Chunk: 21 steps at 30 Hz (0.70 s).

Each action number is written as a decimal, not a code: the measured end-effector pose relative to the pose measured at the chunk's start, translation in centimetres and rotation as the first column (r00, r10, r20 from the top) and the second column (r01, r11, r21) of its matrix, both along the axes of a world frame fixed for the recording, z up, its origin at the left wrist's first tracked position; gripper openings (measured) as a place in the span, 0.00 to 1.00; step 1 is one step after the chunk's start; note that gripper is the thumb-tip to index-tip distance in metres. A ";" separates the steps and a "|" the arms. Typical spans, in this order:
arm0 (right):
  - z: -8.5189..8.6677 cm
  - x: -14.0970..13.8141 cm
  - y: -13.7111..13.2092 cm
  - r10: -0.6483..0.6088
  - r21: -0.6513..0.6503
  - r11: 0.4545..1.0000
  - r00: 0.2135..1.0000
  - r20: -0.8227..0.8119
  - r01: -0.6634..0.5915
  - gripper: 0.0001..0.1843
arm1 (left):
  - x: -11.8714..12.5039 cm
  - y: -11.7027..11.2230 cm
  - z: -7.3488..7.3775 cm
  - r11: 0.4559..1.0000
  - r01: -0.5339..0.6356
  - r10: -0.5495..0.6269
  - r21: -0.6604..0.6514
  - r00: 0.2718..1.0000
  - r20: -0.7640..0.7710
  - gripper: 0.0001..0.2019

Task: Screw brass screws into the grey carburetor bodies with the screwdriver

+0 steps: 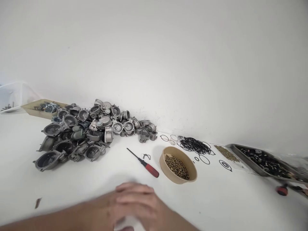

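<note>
Just in front of me, low in the head view, my left hand (112, 208) and my right hand (146, 205) are together, blurred by motion. The fingers of the right lie stretched across the left, whose own fingers are mostly hidden. No object shows in either hand. A screwdriver with a red handle (152, 170) lies on the white table (96, 183) beyond them. Near its shaft is a small twisted black ring (146, 156). To the right stands a tan bowl (164, 168) holding many brass-coloured screws or jets (176, 166).
Grey metal carburettor bowls (93, 152) are heaped at left, before a tan tray (36, 111) of parts. Black O-rings (196, 145), small brass pieces (226, 153) and a metal tray (250, 169) of dark parts lie right. A brown scrap (38, 202) lies front left.
</note>
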State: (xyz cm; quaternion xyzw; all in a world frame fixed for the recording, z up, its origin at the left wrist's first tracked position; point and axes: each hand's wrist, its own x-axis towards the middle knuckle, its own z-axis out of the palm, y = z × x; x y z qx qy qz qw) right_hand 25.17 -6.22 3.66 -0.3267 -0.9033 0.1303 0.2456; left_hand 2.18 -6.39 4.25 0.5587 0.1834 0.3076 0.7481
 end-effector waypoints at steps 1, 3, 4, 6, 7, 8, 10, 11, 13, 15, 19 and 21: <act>0.5 0.5 0.6 -0.005 -0.001 1.000 1.000 -0.031 0.005 0.17 | -0.2 1.0 -0.3 0.998 -0.010 0.009 0.059 1.000 0.011 0.18; 1.6 2.1 1.8 -0.121 0.050 0.990 0.979 -0.162 0.130 0.20 | -0.7 2.8 -1.1 0.964 -0.161 0.160 0.212 0.987 0.024 0.19; 2.1 3.1 2.3 -0.192 0.072 0.975 0.961 -0.199 0.209 0.19 | -1.0 3.7 -1.3 0.937 -0.272 0.271 0.217 0.962 0.035 0.17; 2.9 5.1 3.0 -0.302 0.078 0.942 0.926 -0.226 0.326 0.15 | -1.7 4.9 -1.7 0.917 -0.399 0.396 0.027 0.915 0.073 0.16; 3.2 5.9 3.1 -0.340 0.071 0.929 0.914 -0.220 0.363 0.14 | -1.9 5.4 -1.7 0.910 -0.400 0.410 -0.109 0.906 0.102 0.16; 3.4 6.5 3.1 -0.366 0.065 0.920 0.907 -0.209 0.386 0.13 | -2.0 5.7 -1.7 0.901 -0.370 0.406 -0.228 0.903 0.138 0.17; 3.6 7.0 3.0 -0.386 0.063 0.914 0.906 -0.174 0.402 0.12 | -2.0 5.9 -1.7 0.875 -0.298 0.393 -0.383 0.897 0.201 0.19; 3.6 6.9 2.8 -0.386 0.065 0.915 0.910 -0.150 0.399 0.12 | -1.9 5.9 -1.7 0.863 -0.268 0.388 -0.429 0.895 0.221 0.20; 3.3 6.3 2.5 -0.378 0.066 0.920 0.920 -0.099 0.385 0.14 | -1.6 5.7 -1.9 0.846 -0.215 0.371 -0.489 0.895 0.248 0.21; 2.8 5.7 2.3 -0.372 0.057 0.926 0.927 -0.043 0.374 0.17 | -1.3 5.5 -2.3 0.845 -0.149 0.334 -0.514 0.897 0.290 0.24; 1.3 5.1 2.4 -0.450 0.026 0.892 0.880 0.153 0.452 0.27 | -1.1 5.6 -3.1 0.864 -0.092 0.303 -0.496 0.881 0.364 0.26; 0.8 5.2 2.5 -0.484 0.020 0.872 0.854 0.189 0.490 0.27 | -1.2 5.9 -3.6 0.862 -0.097 0.311 -0.498 0.877 0.367 0.26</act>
